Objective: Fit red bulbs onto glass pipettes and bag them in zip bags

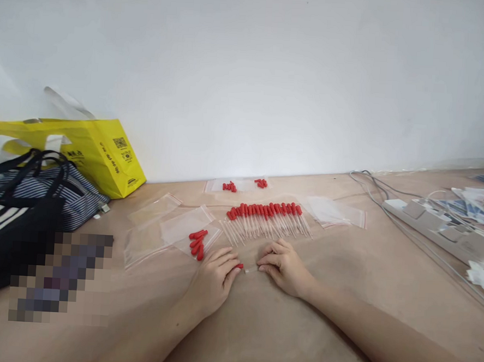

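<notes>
My left hand (215,277) is closed on a red rubber bulb (239,266), whose end sticks out past the fingertips toward the right. Facing it, my right hand (282,268) pinches a thin clear tube (249,270) that points left at the bulb; a small gap separates the two. Just beyond my hands lies a row of droppers (264,218), clear tubes with red bulbs on their far ends. A few bare clear tubes (231,232) lie at the row's left end. Several loose red bulbs (197,245) rest on a clear zip bag left of my left hand.
More zip bags (146,243) lie at left, and others (334,213) at right. By the wall, a bag (241,185) has red bulbs on it. A yellow bag (116,157) and striped bag (83,198) stand left; a power strip (436,225) with cables sits right.
</notes>
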Available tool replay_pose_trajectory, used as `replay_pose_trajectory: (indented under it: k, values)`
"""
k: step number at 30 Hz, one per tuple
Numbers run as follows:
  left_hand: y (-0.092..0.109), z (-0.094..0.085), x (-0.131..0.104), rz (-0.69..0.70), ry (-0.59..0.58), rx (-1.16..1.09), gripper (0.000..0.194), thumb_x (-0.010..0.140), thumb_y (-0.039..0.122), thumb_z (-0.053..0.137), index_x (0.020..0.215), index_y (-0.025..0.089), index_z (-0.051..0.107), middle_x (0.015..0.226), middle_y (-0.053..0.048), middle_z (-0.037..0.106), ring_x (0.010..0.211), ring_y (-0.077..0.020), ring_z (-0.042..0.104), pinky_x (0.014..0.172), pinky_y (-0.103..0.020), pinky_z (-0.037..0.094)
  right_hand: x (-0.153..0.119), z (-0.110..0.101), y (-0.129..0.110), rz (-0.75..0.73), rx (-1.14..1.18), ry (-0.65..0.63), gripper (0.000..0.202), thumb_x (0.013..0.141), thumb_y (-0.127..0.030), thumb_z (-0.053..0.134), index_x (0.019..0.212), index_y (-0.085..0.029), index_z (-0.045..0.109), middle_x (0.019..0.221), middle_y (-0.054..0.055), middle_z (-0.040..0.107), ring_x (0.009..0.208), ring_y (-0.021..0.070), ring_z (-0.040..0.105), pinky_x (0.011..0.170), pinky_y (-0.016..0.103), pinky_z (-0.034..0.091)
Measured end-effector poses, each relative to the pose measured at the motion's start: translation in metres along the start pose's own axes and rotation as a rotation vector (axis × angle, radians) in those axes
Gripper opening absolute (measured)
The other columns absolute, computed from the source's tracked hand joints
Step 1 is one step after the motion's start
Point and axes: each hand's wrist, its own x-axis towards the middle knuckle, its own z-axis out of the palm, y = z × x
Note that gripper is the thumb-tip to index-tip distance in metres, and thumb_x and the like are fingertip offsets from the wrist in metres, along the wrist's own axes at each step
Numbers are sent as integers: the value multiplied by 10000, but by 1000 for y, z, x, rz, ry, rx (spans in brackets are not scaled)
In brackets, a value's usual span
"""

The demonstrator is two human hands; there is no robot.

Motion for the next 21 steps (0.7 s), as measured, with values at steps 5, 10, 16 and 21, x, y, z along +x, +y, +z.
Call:
replay_pose_trajectory:
  k: [5,10,16,21]
  values:
    - [2,-9,4,-18,-8,20,173,838,221,444,855,199,615,863,-30,661,894,-197,564,777,-367,457,1,0,-5,34,-74,-18,116,811,-185,501,741,-186,594,796,35,586,787,158,466,695,298,336]
    - [3,-13,6,-59,8,45,169,855,229,418,856,194,584,819,-22,649,842,-184,572,771,-354,427,0,-3,-6,111,-99,-5,103,825,-166,466,754,-182,539,775,15,595,782,156,472,698,304,298]
    - [-1,-9,2,-61,-8,48,166,848,233,439,908,192,589,851,-35,647,843,-188,570,811,-383,404,-1,-3,-5,84,-40,37,134,840,-167,433,883,-183,559,814,27,619,808,161,482,717,315,281]
    - [0,-7,3,-58,-4,27,198,854,216,418,933,180,596,866,-46,650,855,-188,572,821,-392,408,0,-6,-12,74,-61,36,210,852,-176,412,957,-210,591,826,30,620,792,161,463,692,313,266]
